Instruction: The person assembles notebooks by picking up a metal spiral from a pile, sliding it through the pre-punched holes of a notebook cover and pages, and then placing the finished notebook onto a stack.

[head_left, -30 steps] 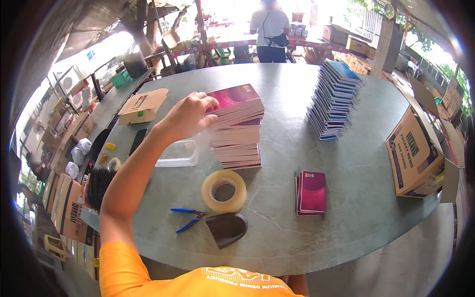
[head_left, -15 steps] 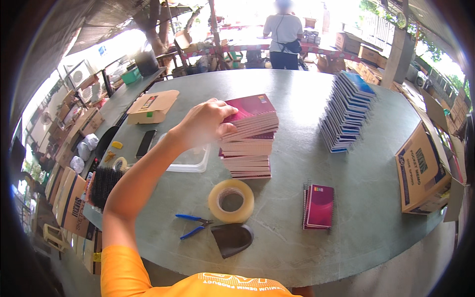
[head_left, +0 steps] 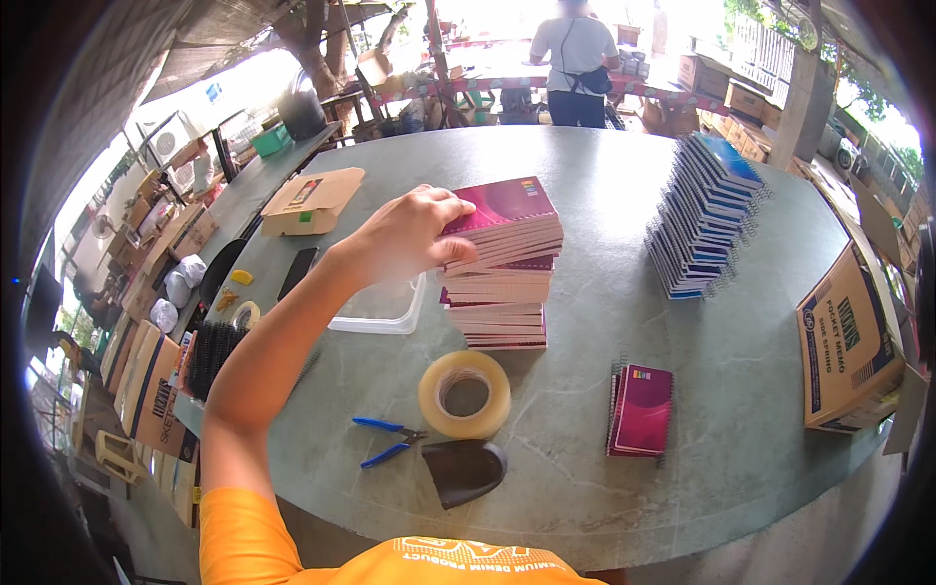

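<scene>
Left hand (head_left: 414,230) still on maroon notebook stack (head_left: 505,283), as before; cannot tell whether clamped.

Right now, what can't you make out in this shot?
All head view:
Right hand: not visible; shirt or lower edge may hide it.
Left hand: some fingers hidden by the hand itself, so its hold on the maroon notebook stack is unclear.
Clear container: partly behind hand and forearm.
Carton: inside hidden by its wall.

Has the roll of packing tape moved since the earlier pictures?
No, the packing tape roll keeps its place beside the blue-handled pliers; only the view shifted.
</scene>
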The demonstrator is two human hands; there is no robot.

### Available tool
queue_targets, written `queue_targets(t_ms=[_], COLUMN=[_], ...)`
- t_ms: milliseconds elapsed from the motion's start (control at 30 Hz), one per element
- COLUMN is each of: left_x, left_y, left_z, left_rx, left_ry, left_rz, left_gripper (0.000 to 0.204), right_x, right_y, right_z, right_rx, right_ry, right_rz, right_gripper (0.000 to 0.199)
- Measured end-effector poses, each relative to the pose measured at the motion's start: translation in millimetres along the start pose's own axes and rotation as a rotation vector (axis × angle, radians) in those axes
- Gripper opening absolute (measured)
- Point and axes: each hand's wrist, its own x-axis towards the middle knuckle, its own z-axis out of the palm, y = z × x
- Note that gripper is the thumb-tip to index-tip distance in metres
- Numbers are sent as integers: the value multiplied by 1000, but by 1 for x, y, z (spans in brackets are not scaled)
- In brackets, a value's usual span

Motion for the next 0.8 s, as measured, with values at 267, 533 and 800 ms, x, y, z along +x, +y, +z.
queue_targets(t_ms=[267,533,800], left_x=[-1,-18,-125], left_y=[6,21,22], left_z=[-5,-30,39], left_rx=[-37,-99,-513], left_ry=[-97,181,-79], left_rz=[-15,7,-97], left_gripper=[40,20,22], right_x=[2,-19,-164], right_y=[6,15,-26], right_z=[-1,-14,-166], right_rx=[-26,-119,-673], right_ry=[8,-70,-1117], right_rz=[-8,-39,-259], right_gripper=[30,30,29])
